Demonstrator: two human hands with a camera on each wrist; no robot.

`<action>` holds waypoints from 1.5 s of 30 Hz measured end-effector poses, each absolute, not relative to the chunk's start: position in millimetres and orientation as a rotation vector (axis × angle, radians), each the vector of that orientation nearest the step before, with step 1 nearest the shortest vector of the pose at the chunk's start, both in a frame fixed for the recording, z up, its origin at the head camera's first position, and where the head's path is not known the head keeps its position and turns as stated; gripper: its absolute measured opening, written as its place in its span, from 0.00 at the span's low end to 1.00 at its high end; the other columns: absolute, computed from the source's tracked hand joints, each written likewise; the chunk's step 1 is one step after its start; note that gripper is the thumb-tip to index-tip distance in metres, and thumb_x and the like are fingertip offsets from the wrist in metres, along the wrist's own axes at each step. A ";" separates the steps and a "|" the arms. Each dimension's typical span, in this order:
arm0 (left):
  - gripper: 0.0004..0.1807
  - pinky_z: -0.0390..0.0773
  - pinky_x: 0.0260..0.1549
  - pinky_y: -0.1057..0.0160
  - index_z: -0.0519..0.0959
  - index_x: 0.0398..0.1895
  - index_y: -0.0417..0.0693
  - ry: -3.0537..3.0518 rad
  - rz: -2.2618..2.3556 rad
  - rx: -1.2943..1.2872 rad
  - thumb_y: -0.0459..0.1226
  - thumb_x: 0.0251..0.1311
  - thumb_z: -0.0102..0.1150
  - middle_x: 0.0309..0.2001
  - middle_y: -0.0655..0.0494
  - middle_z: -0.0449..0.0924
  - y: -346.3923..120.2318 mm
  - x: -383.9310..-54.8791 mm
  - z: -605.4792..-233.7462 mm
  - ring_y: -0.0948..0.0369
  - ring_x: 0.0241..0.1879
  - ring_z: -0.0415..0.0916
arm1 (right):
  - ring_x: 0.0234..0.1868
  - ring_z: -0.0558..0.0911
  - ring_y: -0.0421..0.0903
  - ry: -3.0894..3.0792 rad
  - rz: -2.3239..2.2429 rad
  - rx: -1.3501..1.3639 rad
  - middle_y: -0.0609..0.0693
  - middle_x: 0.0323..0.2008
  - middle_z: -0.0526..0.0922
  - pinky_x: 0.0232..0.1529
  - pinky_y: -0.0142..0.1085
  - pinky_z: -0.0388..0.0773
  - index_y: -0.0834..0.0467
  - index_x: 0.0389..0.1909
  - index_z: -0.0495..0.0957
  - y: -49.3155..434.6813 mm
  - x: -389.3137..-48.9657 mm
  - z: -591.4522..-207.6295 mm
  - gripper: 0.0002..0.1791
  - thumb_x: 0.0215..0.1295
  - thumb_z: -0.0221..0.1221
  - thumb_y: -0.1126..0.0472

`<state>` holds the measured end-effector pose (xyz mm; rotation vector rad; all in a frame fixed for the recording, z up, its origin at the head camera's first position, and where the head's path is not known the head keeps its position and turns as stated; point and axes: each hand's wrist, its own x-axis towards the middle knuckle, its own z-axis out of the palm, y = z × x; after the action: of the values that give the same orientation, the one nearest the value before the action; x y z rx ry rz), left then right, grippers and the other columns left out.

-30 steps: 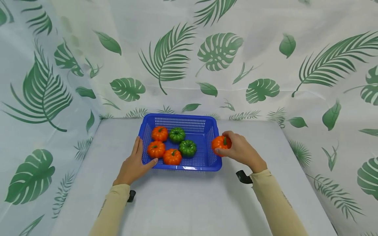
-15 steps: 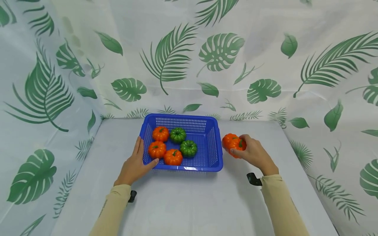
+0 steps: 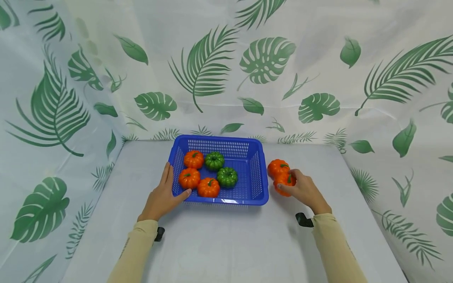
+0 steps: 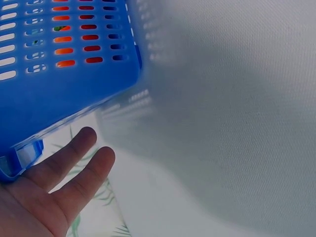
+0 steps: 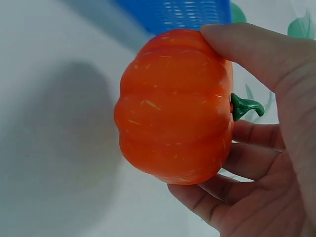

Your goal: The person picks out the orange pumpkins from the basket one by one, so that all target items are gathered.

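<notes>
My right hand (image 3: 307, 193) grips an orange toy pumpkin (image 5: 173, 108) with a green stem, thumb on one side and fingers on the other. In the right wrist view it shows large, lying on its side. A second orange pumpkin (image 3: 277, 166) is right behind the held one, to the right of the blue basket (image 3: 233, 201). My left hand (image 3: 161, 199) is at the basket's left front corner, thumb along the front rim. Two straight fingertips (image 4: 101, 160) of it show just outside the basket wall. Inside the basket sit three orange pumpkins (image 3: 189, 179) and two green ones (image 3: 227, 177).
The basket stands near the back of the white table (image 3: 226, 239). Behind it hangs a white sheet with a green leaf print (image 3: 265, 59), which also covers the left and right sides. Black wrist mounts (image 3: 304, 220) hang under both sleeves.
My right hand has carried the pumpkin from over the basket's right rim rightward, then slightly nearer me, uncovering more of the second orange pumpkin. The left hand stays at the basket.
</notes>
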<state>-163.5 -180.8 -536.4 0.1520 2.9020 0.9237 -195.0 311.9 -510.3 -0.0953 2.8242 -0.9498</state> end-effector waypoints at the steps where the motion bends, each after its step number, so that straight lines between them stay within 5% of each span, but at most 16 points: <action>1: 0.65 0.79 0.59 0.33 0.36 0.88 0.41 2.901 0.926 0.152 0.65 0.67 0.63 0.88 0.52 0.24 -180.8 -163.4 -536.2 0.30 0.67 0.73 | 0.54 0.82 0.64 2.823 -0.948 -0.092 0.72 0.58 0.81 0.59 0.61 0.81 0.75 0.70 0.67 312.1 -195.1 -511.7 0.46 0.71 0.68 0.41; 16: 0.68 0.77 0.60 0.33 0.36 0.88 0.42 2.899 0.926 0.155 0.73 0.65 0.58 0.88 0.54 0.23 -181.7 -164.8 -536.9 0.31 0.68 0.72 | 0.56 0.81 0.67 2.840 -0.963 -0.056 0.75 0.59 0.79 0.61 0.63 0.79 0.75 0.71 0.65 311.4 -195.1 -536.9 0.46 0.71 0.69 0.44; 25: 0.66 0.78 0.59 0.34 0.36 0.88 0.42 2.909 0.936 0.159 0.69 0.66 0.62 0.88 0.53 0.24 -180.9 -165.1 -538.7 0.31 0.67 0.73 | 0.61 0.77 0.72 2.881 -0.955 -0.033 0.77 0.62 0.77 0.65 0.67 0.74 0.75 0.73 0.64 308.0 -189.9 -553.5 0.47 0.70 0.70 0.45; 34: 0.68 0.77 0.61 0.34 0.36 0.88 0.41 2.908 0.919 0.150 0.74 0.64 0.58 0.88 0.52 0.24 -180.7 -164.1 -538.0 0.31 0.69 0.71 | 0.65 0.74 0.73 2.910 -0.934 -0.023 0.77 0.66 0.74 0.69 0.67 0.70 0.75 0.75 0.62 306.0 -186.1 -562.4 0.50 0.73 0.66 0.39; 45: 0.68 0.76 0.62 0.34 0.36 0.88 0.41 2.907 0.920 0.148 0.73 0.64 0.58 0.88 0.51 0.24 -180.5 -164.4 -536.8 0.31 0.70 0.70 | 0.79 0.56 0.73 2.860 -1.328 0.133 0.74 0.81 0.49 0.76 0.67 0.56 0.71 0.84 0.46 305.0 -174.7 -565.2 0.46 0.84 0.51 0.43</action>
<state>-164.4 -180.5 -536.8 0.1483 2.9066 0.9199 -174.7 305.0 -565.2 0.1332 2.8603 -1.3282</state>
